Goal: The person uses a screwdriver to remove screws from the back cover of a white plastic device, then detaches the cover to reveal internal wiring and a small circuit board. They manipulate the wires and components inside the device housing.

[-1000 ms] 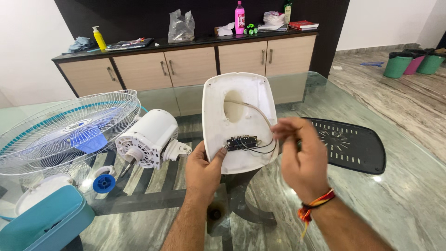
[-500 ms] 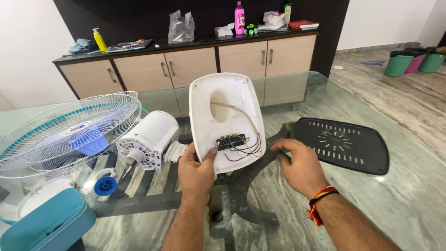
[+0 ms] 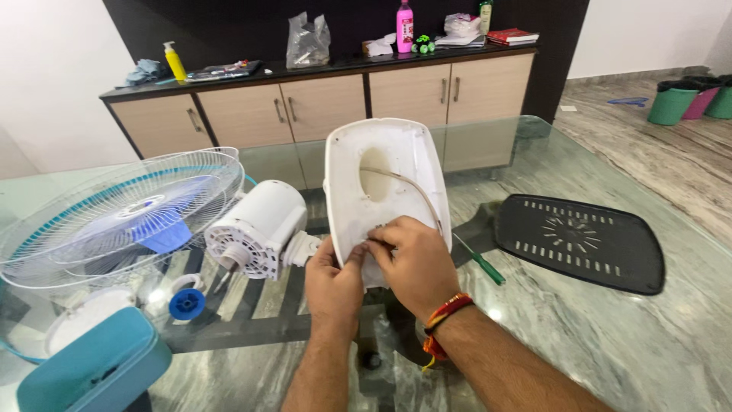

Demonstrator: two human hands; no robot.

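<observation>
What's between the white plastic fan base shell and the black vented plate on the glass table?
Head view: a green-handled screwdriver lies on the glass between the white plastic fan base shell and the black vented plate.

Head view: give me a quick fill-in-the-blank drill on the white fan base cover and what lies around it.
1. Both hands, left hand and right hand, meet on the white ____.
2. The screwdriver on the glass table has a ____ handle.
3. The black vented plate lies to the ____ of the cover.
4. The fan motor is ____ in colour.

Missing words: cover; green; right; white
</observation>
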